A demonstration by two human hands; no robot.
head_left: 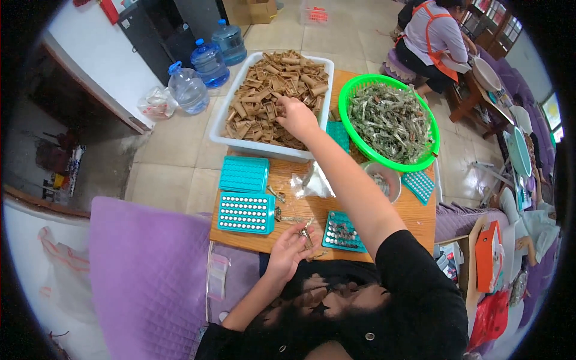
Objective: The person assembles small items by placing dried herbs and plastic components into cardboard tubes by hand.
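Palm up near the table's front edge, my left hand is closed on a small metallic part, too small to make out fully. My right hand reaches into a white tub heaped with brown plastic pieces. Its fingers are a little apart at the surface of the pile, with no piece plainly held. Beside my left hand lies a teal tray with rows of round white-topped parts. To its right sits another teal tray with loose silvery pieces on it.
A green basket of clear and greenish strips stands right of the tub. A pale bowl, a teal tray and a plastic bag lie nearby. Water jugs stand on the floor. A person in an orange apron sits far right.
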